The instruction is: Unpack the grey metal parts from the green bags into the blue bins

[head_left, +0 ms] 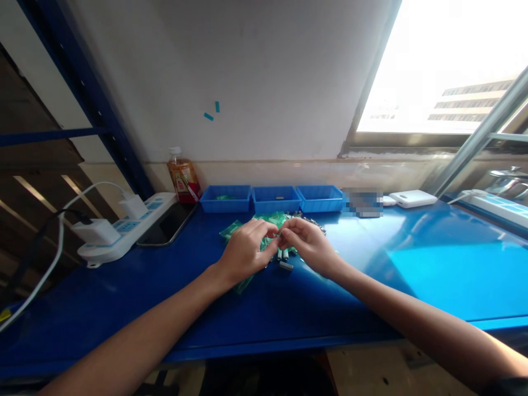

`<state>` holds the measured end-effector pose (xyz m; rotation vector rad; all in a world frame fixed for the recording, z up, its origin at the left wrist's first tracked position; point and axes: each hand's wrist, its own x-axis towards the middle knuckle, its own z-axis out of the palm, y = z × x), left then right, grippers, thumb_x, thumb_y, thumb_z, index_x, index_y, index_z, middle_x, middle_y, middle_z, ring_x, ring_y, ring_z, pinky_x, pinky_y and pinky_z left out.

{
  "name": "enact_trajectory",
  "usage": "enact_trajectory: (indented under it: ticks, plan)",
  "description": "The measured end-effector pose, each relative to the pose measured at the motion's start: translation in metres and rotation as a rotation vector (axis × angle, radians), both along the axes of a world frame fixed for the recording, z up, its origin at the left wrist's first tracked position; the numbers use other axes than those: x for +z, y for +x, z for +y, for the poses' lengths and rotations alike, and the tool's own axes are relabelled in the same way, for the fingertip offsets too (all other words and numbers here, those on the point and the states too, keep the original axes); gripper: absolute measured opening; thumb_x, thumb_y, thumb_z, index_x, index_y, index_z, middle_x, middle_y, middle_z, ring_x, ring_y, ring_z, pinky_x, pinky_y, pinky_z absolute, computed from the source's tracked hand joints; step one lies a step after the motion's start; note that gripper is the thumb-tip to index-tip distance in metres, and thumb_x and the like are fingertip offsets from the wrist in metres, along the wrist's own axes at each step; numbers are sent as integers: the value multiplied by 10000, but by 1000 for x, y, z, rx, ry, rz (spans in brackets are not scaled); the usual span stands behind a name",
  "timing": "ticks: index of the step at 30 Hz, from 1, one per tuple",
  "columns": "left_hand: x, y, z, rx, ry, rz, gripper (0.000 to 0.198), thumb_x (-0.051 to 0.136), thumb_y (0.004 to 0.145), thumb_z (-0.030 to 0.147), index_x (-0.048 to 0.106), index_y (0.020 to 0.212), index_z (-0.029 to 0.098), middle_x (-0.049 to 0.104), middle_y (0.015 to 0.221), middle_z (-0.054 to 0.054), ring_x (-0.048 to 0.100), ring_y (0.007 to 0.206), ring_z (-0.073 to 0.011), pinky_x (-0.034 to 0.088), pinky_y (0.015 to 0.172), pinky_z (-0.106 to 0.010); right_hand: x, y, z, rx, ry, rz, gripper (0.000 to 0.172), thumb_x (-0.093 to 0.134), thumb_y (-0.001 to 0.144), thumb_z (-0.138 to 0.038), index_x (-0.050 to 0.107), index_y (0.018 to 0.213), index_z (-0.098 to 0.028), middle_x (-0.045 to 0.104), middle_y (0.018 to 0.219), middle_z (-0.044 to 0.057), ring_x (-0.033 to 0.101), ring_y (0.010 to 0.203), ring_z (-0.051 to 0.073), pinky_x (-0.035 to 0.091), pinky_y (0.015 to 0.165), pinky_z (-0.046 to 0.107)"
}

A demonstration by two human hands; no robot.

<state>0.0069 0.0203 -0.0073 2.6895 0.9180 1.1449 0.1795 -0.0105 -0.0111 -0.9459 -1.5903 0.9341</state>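
My left hand (250, 246) and my right hand (308, 243) meet at the fingertips over the middle of the blue table. Both are pinched closed on something too small to make out. Green plastic bags (231, 231) lie under and behind them. Small metal cylinders (282, 255) show below the fingertips, and a single metal cylinder (286, 266) rests nearer the front. More small metal parts (315, 223) are scattered behind my right hand.
Three blue bins (226, 199) (276, 199) (319, 198) line the wall. At the left are a bottle (184, 177), a phone (167, 224) and a power strip (111, 245). A white device (413, 199) sits back right. The table's front edge (289, 350) runs below my arms.
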Motion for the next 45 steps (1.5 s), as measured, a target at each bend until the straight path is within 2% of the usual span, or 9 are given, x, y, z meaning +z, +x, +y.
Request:
enact_trajectory:
  ticks: [5,9,16,22,27,31,36,41,45]
  plan:
    - [3,-1,2,-28,-46,-2,115,534,869,257,610,881,172,671,846,-46,608,828,-187,462,736,-297,-3,9,3,-225,425,-445,82,538,859,-233,554,928,-191,668,800,45,641,733,162,506,660,275]
    - [6,-3,3,-94,-127,0,98,545,849,228,616,864,161,666,817,-37,610,799,-172,461,717,-277,-1,13,4,-192,558,-592,78,534,870,-202,585,928,-189,660,803,41,622,715,147,482,636,248]
    - [4,-3,4,-122,-264,8,55,569,789,185,612,804,154,656,786,-30,608,755,-154,459,686,-251,4,19,0,-94,567,-735,161,444,905,-145,594,947,-182,660,817,50,617,717,152,463,633,250]
    - [4,-3,5,-200,-352,36,114,538,832,212,635,825,152,660,787,-22,609,743,-143,452,685,-239,1,20,-1,-15,573,-720,107,513,894,-207,553,990,-183,626,876,55,595,782,161,457,669,263]
    - [5,-4,4,-182,-412,13,237,422,929,273,633,949,165,667,853,-30,618,791,-153,465,720,-255,-2,18,1,-108,542,-673,108,482,925,-244,561,887,-180,610,783,35,555,680,138,412,616,246]
    - [3,-3,1,-163,-253,-18,278,531,876,257,548,1142,179,641,899,-31,614,833,-158,470,770,-270,-4,16,3,-233,511,-638,247,438,938,-255,504,709,-186,548,635,3,491,577,119,346,552,235]
    - [2,1,-1,-108,-42,-55,154,593,847,236,580,989,178,632,861,-29,601,812,-158,460,757,-272,-6,9,4,-269,477,-591,327,407,941,-248,428,620,-193,454,536,-32,407,495,94,284,503,226]
    - [4,1,2,-64,-63,-52,98,539,891,247,595,851,177,640,809,-21,596,776,-153,450,723,-267,-5,7,2,-228,446,-557,299,404,942,-239,463,653,-191,508,575,-19,451,531,99,319,533,222]
    - [4,1,3,-18,-150,-86,95,551,885,260,591,856,179,630,776,-1,594,729,-134,452,683,-241,-6,5,0,-155,383,-543,88,501,896,-236,560,857,-184,566,650,-12,510,587,112,361,561,219]
